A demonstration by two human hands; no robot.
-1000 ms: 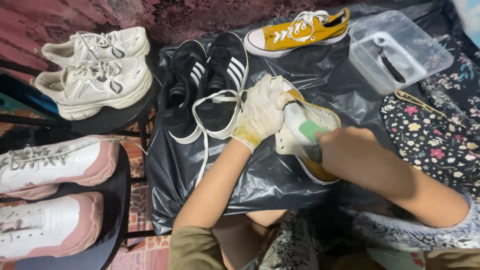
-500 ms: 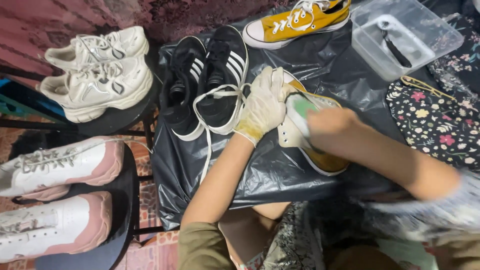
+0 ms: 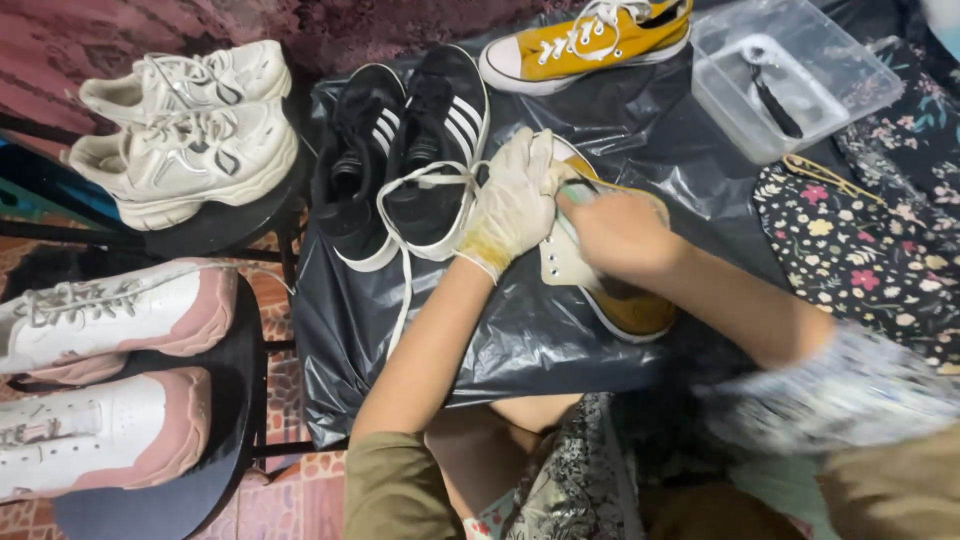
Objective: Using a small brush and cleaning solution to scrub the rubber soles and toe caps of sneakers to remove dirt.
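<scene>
- Shoe work is happening on a black plastic sheet (image 3: 520,340) spread in front of the person, seen from above.
- A yellow sneaker (image 3: 610,290) is lying on the sheet directly under both hands, its long axis running from upper left, at the toe, to lower right, at the heel.
- The left hand (image 3: 512,205), in a pale glove, is gripping the toe end of that sneaker and pinning it down.
- The right hand (image 3: 618,232), bare and blurred, is closed around something greenish, probably a brush or sponge (image 3: 578,196); I cannot tell which. It is pressing on the white inner side of the shoe, just beside the gloved hand.
- Both hands are equally near the shoe, meeting at its front half.
- Compared with half a second ago, the right hand is sitting closer to the toe and nearly touching the glove; the left hand's grip is looking unchanged.
- Nearby: a pair of black striped sneakers (image 3: 410,150) left of the glove, a second yellow sneaker (image 3: 585,40) above, and a clear tub (image 3: 790,75) at upper right.
</scene>
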